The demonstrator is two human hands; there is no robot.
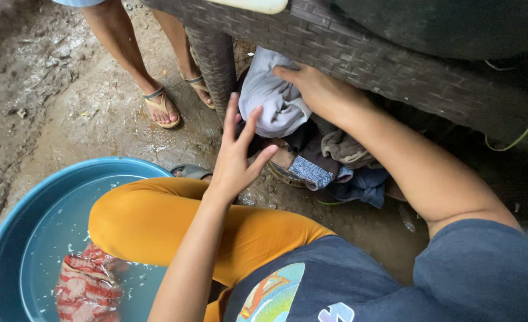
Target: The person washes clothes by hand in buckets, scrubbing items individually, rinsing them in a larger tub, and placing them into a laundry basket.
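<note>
Your right hand (320, 89) grips the pale grey crumpled cloth (273, 101) under the dark woven wicker table (347, 48); left hand (235, 158) w/ fingers spread, holding nothing, sits just below-left of it, so right is nearer

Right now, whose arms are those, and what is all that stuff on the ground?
The camera sits on a person's head and looks down, so both arms belong to that person, who crouches in orange leggings. The right hand grips a pale grey cloth pulled from a pile of clothes under a woven wicker seat. The left hand hangs open, its fingers spread, holding nothing. A blue basin of water holds a red striped cloth. Another person's sandalled feet stand on the wet ground.
</note>
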